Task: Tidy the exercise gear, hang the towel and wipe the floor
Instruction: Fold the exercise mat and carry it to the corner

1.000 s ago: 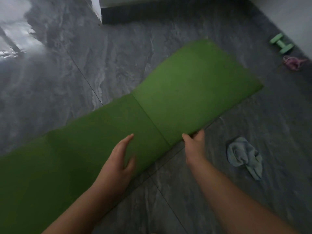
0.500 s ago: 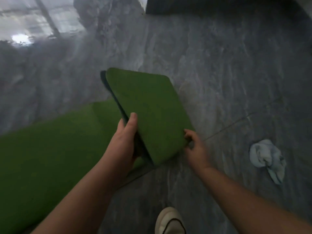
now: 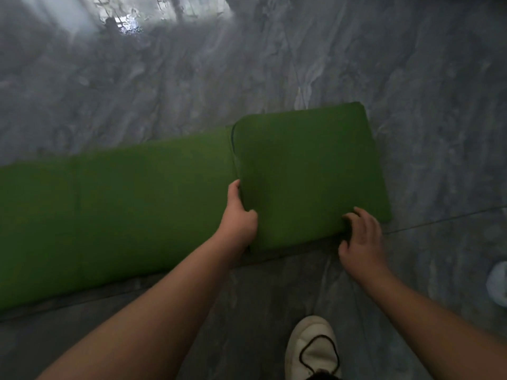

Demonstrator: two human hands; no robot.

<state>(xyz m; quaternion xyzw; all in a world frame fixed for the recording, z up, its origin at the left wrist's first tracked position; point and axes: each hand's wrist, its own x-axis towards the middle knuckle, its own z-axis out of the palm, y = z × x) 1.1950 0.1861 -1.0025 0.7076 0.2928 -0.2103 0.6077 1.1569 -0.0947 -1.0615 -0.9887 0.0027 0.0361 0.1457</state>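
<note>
A green exercise mat [image 3: 115, 209] lies across the grey floor, stretching off the left edge. Its right end [image 3: 307, 174] is folded over flat onto the section beneath. My left hand [image 3: 238, 218] grips the folded panel's left edge near its front corner, thumb on top and fingers curled at the edge. My right hand [image 3: 359, 237] is at the panel's front edge, fingertips curled onto the mat. A pale blue towel [image 3: 498, 286] shows only partly at the right edge.
Glossy grey marble floor [image 3: 247, 64] spreads all around, with a bright window reflection at the top left. My white shoe [image 3: 312, 349] with a dark lace stands on the floor just below the folded panel.
The raised end panel has come down flat onto the mat. My view has swung left, so the towel has slid to the right edge. Both hands stay at the panel's edges.
</note>
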